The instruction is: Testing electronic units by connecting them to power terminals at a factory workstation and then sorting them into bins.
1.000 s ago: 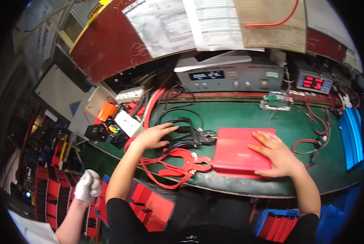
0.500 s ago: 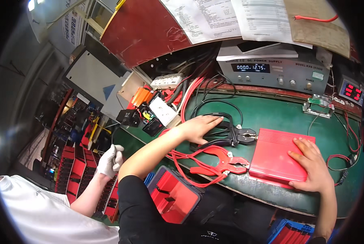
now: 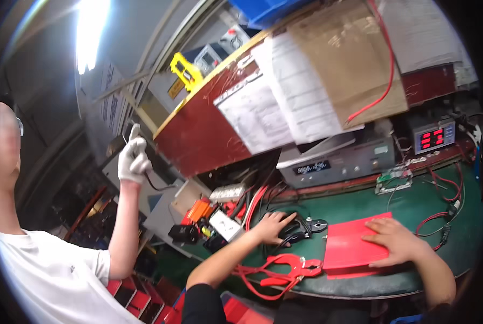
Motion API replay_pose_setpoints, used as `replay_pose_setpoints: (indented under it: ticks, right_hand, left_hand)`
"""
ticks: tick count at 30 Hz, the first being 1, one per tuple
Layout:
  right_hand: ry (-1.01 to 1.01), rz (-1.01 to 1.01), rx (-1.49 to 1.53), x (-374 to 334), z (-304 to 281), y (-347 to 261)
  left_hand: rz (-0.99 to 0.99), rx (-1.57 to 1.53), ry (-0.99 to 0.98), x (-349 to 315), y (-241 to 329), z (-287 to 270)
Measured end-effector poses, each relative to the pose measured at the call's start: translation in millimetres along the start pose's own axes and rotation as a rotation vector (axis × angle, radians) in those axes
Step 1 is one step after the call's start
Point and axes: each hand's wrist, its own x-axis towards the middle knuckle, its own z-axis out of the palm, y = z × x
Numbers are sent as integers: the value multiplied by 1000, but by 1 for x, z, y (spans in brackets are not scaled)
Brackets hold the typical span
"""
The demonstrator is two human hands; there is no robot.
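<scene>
My right hand (image 3: 395,243) lies with spread fingers on top of a red ribbed metal box (image 3: 349,245) on the green bench. Further left, my left hand (image 3: 274,229) rests over black cables, fingers stretched and thumb apart. A black clamp (image 3: 316,225) sits just beyond those fingers, its jaws pointing toward the box. Nearer me, a red clamp (image 3: 305,267) on red cables has its jaws close to the box's left edge. Whether the left palm touches the black clamp's handle is hidden.
A co-worker's gloved hand (image 3: 133,159) is raised at left, near a dark cable. Behind the box stand a grey power supply (image 3: 338,164) and a small red-digit meter (image 3: 434,138). A white socket block (image 3: 225,224) and an orange device (image 3: 199,210) crowd the bench's left end.
The view has tilted upward, so the bench sits lower and the shelf shows more. The co-worker's gloved hand has risen. My hands stay on the box and cables.
</scene>
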Motion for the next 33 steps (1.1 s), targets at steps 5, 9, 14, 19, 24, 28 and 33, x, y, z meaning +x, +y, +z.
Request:
replay_pose_setpoints:
  ticks: [5,9,14,19,24,28,33]
  right_hand:
    - [37,-9,-19,-8,9,9]
    - [-10,-22,-72,-8,10,10]
    - [-26,0,-46,-5,4,5]
    - [-61,33,-2,-4,1,4]
    - [-155,53,2,10,-15,-8]
    - [-268,119,-149,34,-15,-19]
    - [-319,136,-175,78,30,-22]
  left_hand:
    - [-207,-90,570,-35,52,9]
    - [1,-328,222,-84,104,32]
    - [-152,-205,296,-103,128,44]
    - [-277,-281,388,-104,133,55]
    - [-314,-181,394,-116,113,63]
    - [-347,-124,455,-120,108,73]
    - [-480,-109,623,-124,129,80]
